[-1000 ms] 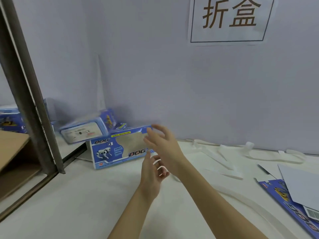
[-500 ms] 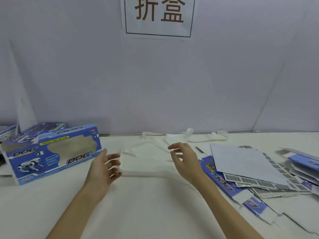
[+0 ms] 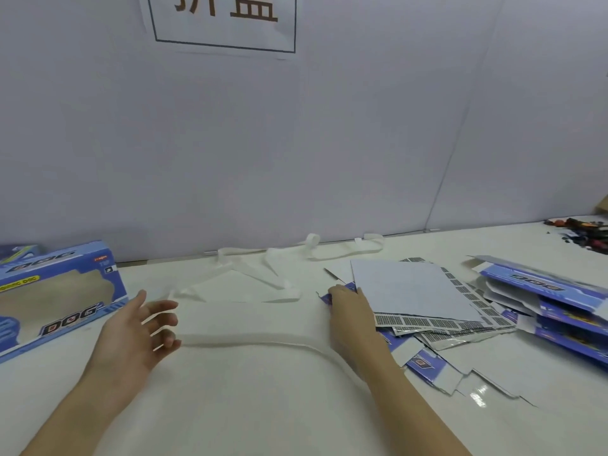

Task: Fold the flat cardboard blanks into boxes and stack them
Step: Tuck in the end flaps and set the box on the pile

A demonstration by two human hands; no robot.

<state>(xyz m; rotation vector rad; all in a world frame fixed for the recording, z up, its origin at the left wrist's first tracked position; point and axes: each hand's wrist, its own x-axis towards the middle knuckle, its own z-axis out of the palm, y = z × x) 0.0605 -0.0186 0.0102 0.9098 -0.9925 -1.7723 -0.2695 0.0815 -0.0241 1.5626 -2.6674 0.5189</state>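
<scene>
Blanks (image 3: 418, 301) lie in a loose, fanned pile on the table (image 3: 250, 390), right of centre; the top sheet shows its plain grey back, the ones beneath show blue print and barcode strips. Right hand (image 3: 353, 319) rests on the pile's left edge, fingers reaching onto a blue blank; whether they pinch it, cannot tell. Left hand (image 3: 138, 327) hovers over the table, fingers spread and relaxed, holding nothing. Folded box (image 3: 56, 301), blue with a "DOG" window front, stands at far left, near the left hand but apart from it. More blue flats (image 3: 559, 307) are stacked at far right. White straps (image 3: 263, 281) trail along the wall and between the hands. Sign (image 3: 227, 23) on the wall above.
</scene>
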